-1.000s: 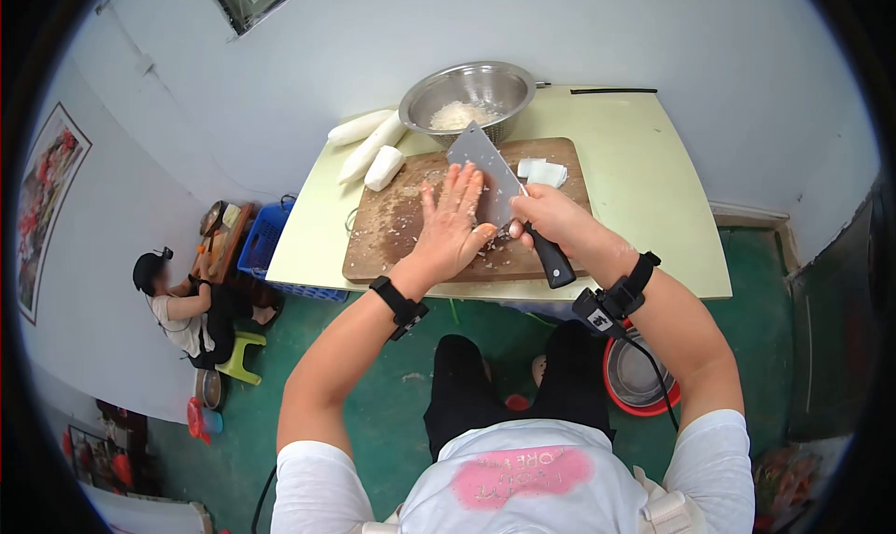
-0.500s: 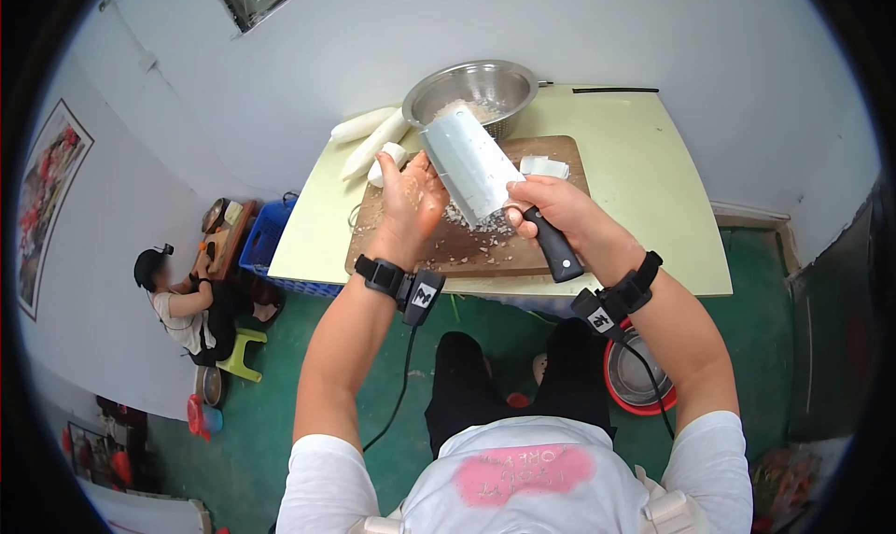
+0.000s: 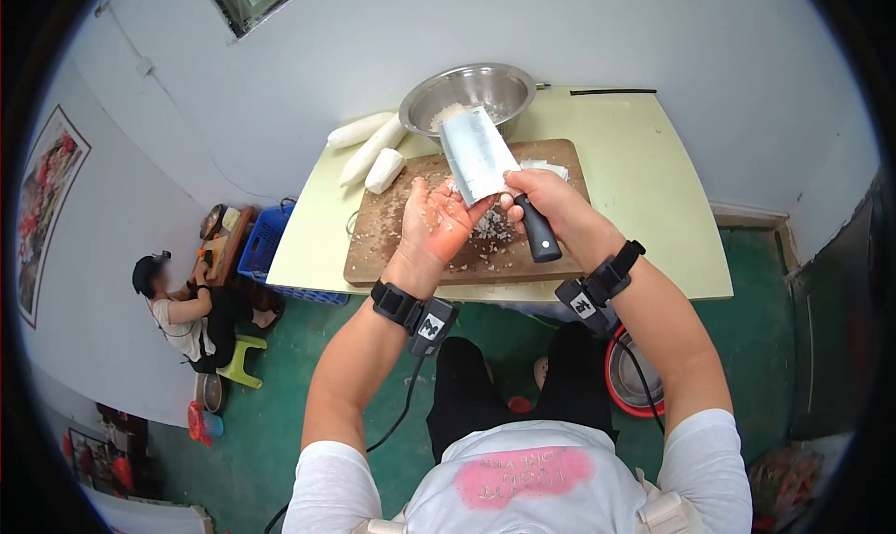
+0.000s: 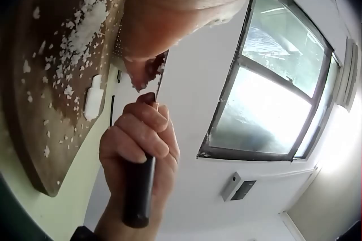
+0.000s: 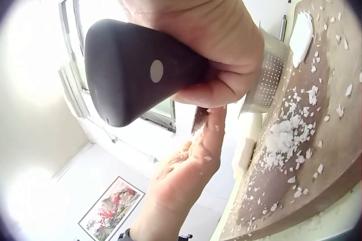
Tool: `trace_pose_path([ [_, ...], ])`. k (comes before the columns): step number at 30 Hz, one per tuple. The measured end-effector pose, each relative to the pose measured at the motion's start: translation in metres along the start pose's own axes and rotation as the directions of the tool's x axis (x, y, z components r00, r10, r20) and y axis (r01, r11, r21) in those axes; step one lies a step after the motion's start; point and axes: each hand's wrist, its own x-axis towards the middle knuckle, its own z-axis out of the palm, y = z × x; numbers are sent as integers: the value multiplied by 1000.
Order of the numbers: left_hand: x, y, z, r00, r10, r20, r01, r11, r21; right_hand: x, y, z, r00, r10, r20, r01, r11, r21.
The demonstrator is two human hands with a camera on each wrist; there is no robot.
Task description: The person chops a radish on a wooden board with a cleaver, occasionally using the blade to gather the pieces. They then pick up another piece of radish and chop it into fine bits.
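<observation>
Cleaver (image 3: 476, 151) is up above the board (image 3: 551, 153), its broad blade slanting away from me toward the bowl (image 3: 519, 97), and my right hand (image 3: 557, 203) holds it, fingers curled round the front of the black handle (image 3: 539, 232) and thumb by the root of the blade; the butt end sticks out free. My left hand (image 3: 432, 228) is open, palm up, fingers nearly straight at the blade's lower corner, seemingly touching it, with white bits stuck to the skin. I judge the cleaver stiff and rather heavy toward the blade, so the grip belongs right where it is, close up against the steel, where the weight should balance better than at the butt. Wet bits would make both handle and blade slippery, and the edge is the part to respect: my left fingers should meet only the flat, well back from it. The chopped bits (image 3: 493, 224) on the board look light, damp and clingy, easier scooped on the flat blade or a cupped palm than pinched. The slices (image 3: 545, 170) by the board's far right part look thin and likely to snap, so I would lift them by the sides. The cut radish (image 3: 385, 172) at the board's far left corner looks firm, smooth and slick, best held round its middle.
</observation>
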Motion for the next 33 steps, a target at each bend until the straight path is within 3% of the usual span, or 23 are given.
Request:
trace_pose_path([
  [2,6,-1,-13,993,-72,-95,71,997,-14,12,6,-8,996,-55,-74,54,998,-18],
  [6,11,-2,-26,987,-146,-62,142,988,-69,12,13,-13,974,-143,-174,144,990,-6],
  [8,12,0,-27,978,-70,-198,94,989,114,4,18,-19,929,-258,-266,259,965,-33],
  [9,16,3,-32,977,-73,-201,97,989,114,-1,21,-23,929,-255,-268,257,966,-31],
  [12,24,18,-37,984,117,-132,-37,870,493,-16,31,-37,875,-366,-316,304,925,-229],
  [13,29,20,-37,985,110,-135,-30,870,492,-21,36,-40,874,-363,-322,301,926,-228],
  [16,42,19,-43,976,203,-79,-44,537,842,-31,53,-48,854,-384,-352,260,900,-351],
  [17,44,17,-46,976,201,-80,-41,536,843,-33,60,-49,853,-383,-354,259,901,-349],
  [19,48,13,-49,994,106,30,-37,73,997,-38,71,-51,841,-406,-359,308,903,-298],
  [21,49,8,-48,990,124,64,-68,26,997,-38,75,-55,828,-419,-372,327,901,-287],
  [23,48,7,-45,922,83,378,-317,-398,861,-39,76,-56,802,-436,-408,377,900,-220],
  [27,40,-9,-22,877,-50,478,-440,-486,755,-37,79,-58,784,-435,-442,412,898,-152],
  [29,39,-19,-17,749,-225,623,-635,-511,579,-37,78,-58,786,-427,-447,396,903,-166],
  [31,45,-28,-20,728,-268,632,-664,-504,552,-37,75,-56,779,-426,-459,393,903,-172],
  [33,50,-31,-25,681,-403,612,-709,-575,409,-36,74,-56,775,-420,-473,387,906,-171],
])
